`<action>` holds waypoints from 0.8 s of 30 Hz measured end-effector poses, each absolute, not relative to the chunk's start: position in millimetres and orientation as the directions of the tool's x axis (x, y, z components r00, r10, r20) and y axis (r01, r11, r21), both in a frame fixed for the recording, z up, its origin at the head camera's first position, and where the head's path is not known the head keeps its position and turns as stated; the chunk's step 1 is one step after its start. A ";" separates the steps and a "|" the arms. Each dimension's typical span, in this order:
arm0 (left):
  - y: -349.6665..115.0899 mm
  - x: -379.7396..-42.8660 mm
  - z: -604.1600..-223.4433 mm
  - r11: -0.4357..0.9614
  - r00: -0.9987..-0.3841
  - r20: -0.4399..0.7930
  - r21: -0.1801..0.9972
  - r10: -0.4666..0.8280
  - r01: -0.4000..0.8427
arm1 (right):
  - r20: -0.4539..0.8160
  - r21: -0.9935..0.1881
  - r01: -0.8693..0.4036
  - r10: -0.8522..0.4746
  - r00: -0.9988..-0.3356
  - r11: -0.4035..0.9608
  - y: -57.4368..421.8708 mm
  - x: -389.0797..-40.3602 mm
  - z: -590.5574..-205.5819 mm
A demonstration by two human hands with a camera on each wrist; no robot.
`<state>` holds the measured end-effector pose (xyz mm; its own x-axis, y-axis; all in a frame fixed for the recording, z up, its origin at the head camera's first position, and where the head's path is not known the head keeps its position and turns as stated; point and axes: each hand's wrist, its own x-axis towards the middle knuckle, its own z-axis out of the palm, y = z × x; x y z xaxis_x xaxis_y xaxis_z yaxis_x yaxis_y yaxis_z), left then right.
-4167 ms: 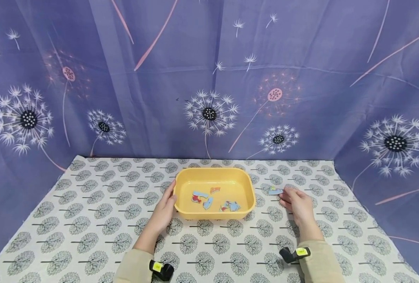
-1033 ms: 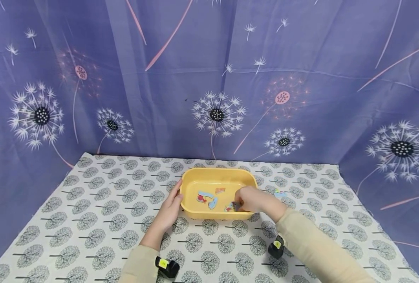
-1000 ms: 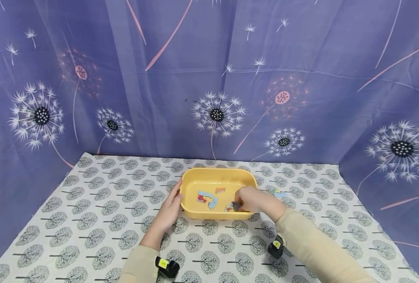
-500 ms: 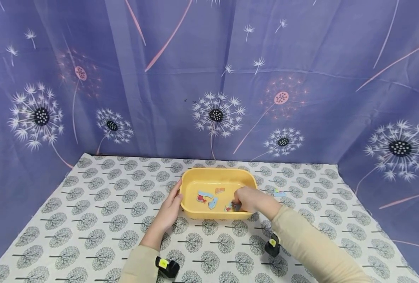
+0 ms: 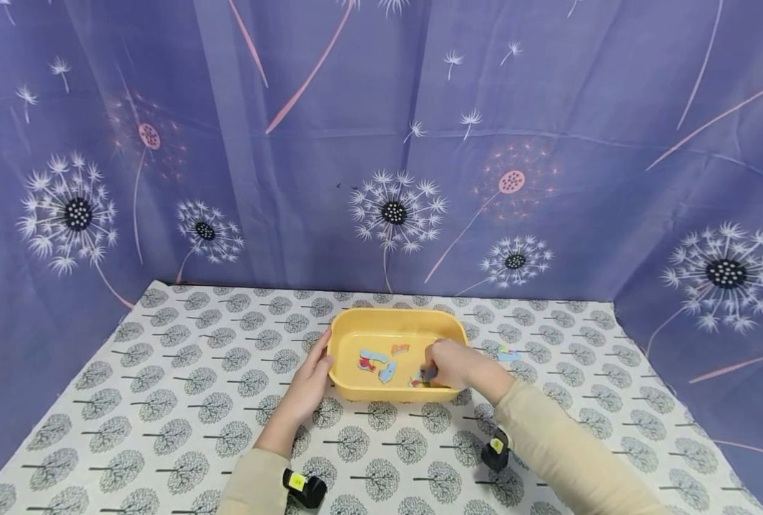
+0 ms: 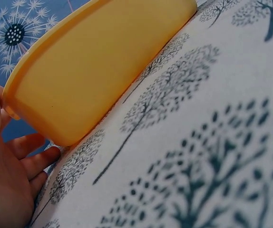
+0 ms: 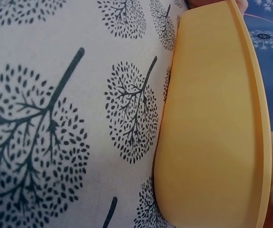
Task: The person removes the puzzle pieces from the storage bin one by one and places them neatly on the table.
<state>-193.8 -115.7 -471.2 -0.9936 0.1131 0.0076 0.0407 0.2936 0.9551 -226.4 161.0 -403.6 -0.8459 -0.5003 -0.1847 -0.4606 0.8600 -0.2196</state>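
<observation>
A yellow plastic tub (image 5: 397,393) stands on the tablecloth with several small puzzle pieces inside. My left hand (image 5: 308,379) grips its left end by the rim; the left wrist view shows that hand (image 6: 13,166) against the tub's end wall. Over the near wall reaches my right hand (image 5: 452,361), fingers curled down inside and pinching a greyish-blue puzzle piece (image 5: 428,374). Those fingertips are partly hidden, and the tub wall (image 7: 212,114) covers them in the right wrist view. Left of them lie a red-and-blue piece (image 5: 367,362), a light blue piece (image 5: 387,372) and an orange piece (image 5: 400,349).
One blue puzzle piece with a yellow-green top (image 5: 508,354) lies on the cloth right of the tub. The tree-print tablecloth (image 5: 181,415) spreads around it. A purple dandelion curtain (image 5: 272,179) hangs behind and at both sides.
Earlier my right hand was at the blue piece right of the tub; that piece now lies released, and the hand is inside the tub. Over the last second the hands barely moved.
</observation>
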 end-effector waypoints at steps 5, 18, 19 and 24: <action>-115.6 -192.7 -470.6 0.287 -0.994 0.007 0.957 0.113 0.040 | -0.120 -0.258 -0.460 -0.501 -0.857 0.849 163.5 -226.1 -405.5; -114.5 -193.8 -472.1 0.300 -0.994 0.013 0.953 0.108 0.045 | 0.058 -0.378 -0.484 -0.501 -0.863 0.789 172.7 -216.8 -404.4; -114.6 -193.8 -472.1 0.297 -0.994 0.012 0.954 0.109 0.044 | 0.073 -0.388 -0.486 -0.500 -0.863 0.783 173.7 -216.2 -404.5; -114.8 -193.1 -471.5 0.284 -0.994 0.000 0.958 0.112 0.032 | 0.175 -0.411 -0.510 -0.483 -0.858 0.756 180.4 -214.3 -405.6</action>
